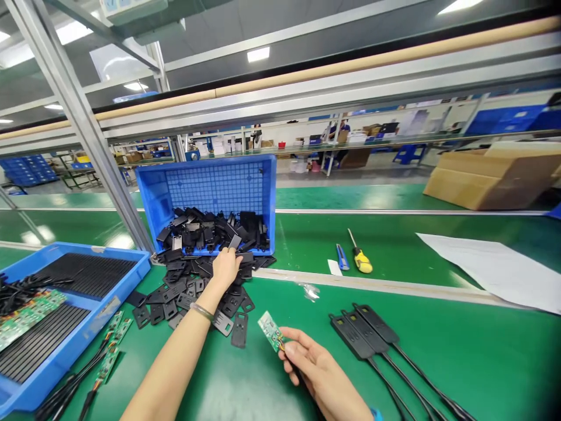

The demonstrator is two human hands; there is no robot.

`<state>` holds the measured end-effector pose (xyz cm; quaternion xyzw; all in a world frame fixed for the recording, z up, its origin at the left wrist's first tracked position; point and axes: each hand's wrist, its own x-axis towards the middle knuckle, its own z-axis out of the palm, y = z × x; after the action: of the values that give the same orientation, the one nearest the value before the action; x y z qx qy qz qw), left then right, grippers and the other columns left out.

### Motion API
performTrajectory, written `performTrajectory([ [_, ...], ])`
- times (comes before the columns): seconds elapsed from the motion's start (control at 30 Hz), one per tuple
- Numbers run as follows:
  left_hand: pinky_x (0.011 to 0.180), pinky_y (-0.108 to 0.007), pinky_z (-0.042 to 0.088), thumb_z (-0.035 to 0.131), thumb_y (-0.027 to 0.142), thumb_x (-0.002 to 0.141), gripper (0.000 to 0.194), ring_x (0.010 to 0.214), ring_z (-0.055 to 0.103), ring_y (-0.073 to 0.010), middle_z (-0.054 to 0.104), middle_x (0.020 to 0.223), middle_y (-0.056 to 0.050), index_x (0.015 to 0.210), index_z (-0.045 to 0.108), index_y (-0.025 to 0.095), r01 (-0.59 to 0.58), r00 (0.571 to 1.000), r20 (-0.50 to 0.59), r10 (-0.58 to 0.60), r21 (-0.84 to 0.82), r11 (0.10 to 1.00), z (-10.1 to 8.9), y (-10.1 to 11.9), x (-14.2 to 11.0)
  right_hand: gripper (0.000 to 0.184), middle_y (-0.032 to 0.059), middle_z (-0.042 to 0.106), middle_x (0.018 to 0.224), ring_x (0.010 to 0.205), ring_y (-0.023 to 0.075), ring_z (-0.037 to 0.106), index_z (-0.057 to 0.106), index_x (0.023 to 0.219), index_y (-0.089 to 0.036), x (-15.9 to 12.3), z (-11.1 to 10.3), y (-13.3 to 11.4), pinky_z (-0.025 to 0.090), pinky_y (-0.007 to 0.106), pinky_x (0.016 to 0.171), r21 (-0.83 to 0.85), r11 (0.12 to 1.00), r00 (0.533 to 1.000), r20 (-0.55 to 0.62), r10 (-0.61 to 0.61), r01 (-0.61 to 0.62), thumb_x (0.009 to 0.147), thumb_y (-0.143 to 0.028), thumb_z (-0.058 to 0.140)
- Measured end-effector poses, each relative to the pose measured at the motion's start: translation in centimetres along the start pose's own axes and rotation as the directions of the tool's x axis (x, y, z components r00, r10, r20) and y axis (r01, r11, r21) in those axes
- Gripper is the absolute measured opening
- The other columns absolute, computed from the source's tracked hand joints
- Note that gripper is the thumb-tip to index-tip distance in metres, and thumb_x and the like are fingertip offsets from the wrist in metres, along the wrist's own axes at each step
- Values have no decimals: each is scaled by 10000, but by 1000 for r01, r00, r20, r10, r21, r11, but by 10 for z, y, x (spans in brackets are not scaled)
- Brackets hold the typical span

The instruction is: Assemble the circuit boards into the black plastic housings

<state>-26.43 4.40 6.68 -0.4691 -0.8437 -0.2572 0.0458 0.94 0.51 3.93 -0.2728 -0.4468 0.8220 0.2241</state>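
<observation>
My left hand [225, 269] reaches to the front rim of the tipped blue crate [146, 199], its fingers closed on a black plastic casing piece [235, 241]. Below and around that hand lies a heap of black plastic casing pieces [173, 292], spilling from the crate onto the table. My right hand [318, 371] pinches a small green circuit board [269, 332] at its wired end, and a black cable runs back under the palm. To the right of this hand lie several flat black cased units [366, 330] with cables attached.
At left, a blue tray [142, 266] holds black ribbed parts, and circuit boards with cables [109, 356] lie beside it. A blue cutter [342, 257], a yellow screwdriver [362, 260] and paper sheets [495, 263] rest farther back. A cardboard box [473, 178] stands far right; a metal post [87, 123] rises left.
</observation>
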Motion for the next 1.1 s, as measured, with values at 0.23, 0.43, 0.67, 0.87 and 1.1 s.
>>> performTrajectory([
  [0.23,758,-320,451,633,255,808,114,811,603,-203,603,920,-46,872,556,201,-25,999,-41,18,-180,983,-22,-2,-29,395,-19,541,682,539,78,409,569,978,-159,-4,0,-14,351,211,524,-176,976,991,-20,-135,130,809,-512,630],
  [0.43,689,-243,476,642,250,779,144,821,622,-159,611,1059,-56,820,518,191,18,985,147,95,-627,779,-46,20,-105,360,47,540,827,683,154,525,600,1039,-163,-5,-10,-29,446,254,562,-450,815,904,-35,-425,366,839,-462,585],
  [0.67,778,-235,446,797,138,634,534,909,579,-149,616,1068,-59,1100,545,206,374,910,393,129,-915,151,-47,43,-164,210,48,575,873,718,153,555,662,1052,-222,-12,-10,-28,455,248,598,-740,412,738,166,-654,531,883,-247,540],
  [0.87,916,-232,403,790,118,657,580,1068,537,-163,591,1194,-85,1190,574,189,482,876,472,100,-865,-143,-34,50,-178,247,29,577,820,694,143,558,682,1077,-236,-14,-3,-22,439,248,591,-737,352,719,254,-646,577,873,-190,550],
  [1.1,955,-411,444,680,132,785,532,1125,546,-252,509,1334,-118,1274,496,233,498,867,486,112,-845,-194,-35,54,-182,267,26,555,816,638,130,528,674,1111,-239,-14,-2,-17,429,240,537,-749,384,760,238,-604,540,876,-209,551],
])
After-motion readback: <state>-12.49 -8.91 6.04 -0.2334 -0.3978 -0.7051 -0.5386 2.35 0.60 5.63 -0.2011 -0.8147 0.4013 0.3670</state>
